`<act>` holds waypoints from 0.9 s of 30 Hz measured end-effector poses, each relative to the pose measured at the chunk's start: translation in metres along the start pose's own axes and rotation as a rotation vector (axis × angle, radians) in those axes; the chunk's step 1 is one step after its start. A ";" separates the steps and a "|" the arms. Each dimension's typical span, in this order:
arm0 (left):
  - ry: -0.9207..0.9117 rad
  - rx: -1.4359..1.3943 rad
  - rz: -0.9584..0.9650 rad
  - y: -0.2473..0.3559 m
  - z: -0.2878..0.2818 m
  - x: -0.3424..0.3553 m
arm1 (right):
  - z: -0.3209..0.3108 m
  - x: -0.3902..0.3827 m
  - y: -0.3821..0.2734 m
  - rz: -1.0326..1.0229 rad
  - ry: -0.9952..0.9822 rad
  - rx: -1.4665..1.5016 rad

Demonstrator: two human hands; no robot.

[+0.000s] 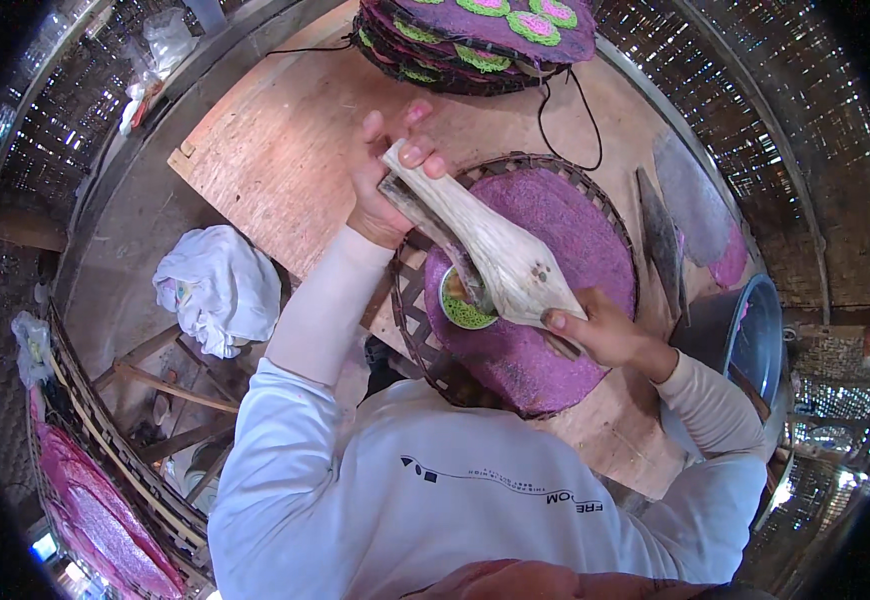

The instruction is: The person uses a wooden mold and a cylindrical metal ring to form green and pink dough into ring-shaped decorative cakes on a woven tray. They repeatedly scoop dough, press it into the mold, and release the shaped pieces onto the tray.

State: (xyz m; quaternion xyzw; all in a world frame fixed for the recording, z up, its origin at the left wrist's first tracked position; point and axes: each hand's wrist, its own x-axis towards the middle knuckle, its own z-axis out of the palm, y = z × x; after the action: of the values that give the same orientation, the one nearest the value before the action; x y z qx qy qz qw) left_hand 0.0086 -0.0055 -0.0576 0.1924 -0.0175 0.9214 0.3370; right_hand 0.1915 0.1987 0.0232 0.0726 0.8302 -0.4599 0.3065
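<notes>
My left hand (385,185) grips the upper end of a long pale, fibrous, wood-like piece (495,250), which widens toward its lower end and has darker wood along its underside. My right hand (595,325) holds that lower end, thumb on top. The piece lies diagonally over a round woven tray (409,330) that bears a rough purple layer (515,375). Beneath the piece, partly covered by it, is a small round container with speckled green contents (460,310).
A stack of purple sheets with green and pink rosettes (475,30) sits on the plywood board (245,170). A white cloth bundle (217,285) lies left. Right are dark flat slats (655,235) and a blue tub (755,325). A basket with pink sheets (105,500) is lower left.
</notes>
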 end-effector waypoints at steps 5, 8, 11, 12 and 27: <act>0.176 -0.023 0.015 -0.014 -0.001 -0.017 | 0.000 -0.013 -0.006 0.121 -0.033 -0.003; 0.155 -0.054 -0.029 -0.025 0.000 -0.015 | -0.008 -0.026 0.006 0.092 0.023 -0.079; -0.009 -0.131 -0.113 -0.026 0.015 -0.001 | -0.017 -0.044 -0.003 0.088 0.053 -0.069; 0.016 -0.064 -0.119 -0.027 0.023 -0.003 | -0.016 -0.049 0.002 0.007 0.118 0.018; 0.165 1.625 0.255 -0.052 0.089 -0.046 | 0.038 0.032 0.046 -0.666 0.493 -0.238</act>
State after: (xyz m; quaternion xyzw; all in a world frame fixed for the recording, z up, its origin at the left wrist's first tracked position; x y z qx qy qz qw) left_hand 0.1044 -0.0081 0.0027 0.3044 0.6572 0.6894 -0.0139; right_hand 0.2008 0.1888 -0.0431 -0.1275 0.9039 -0.4038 -0.0599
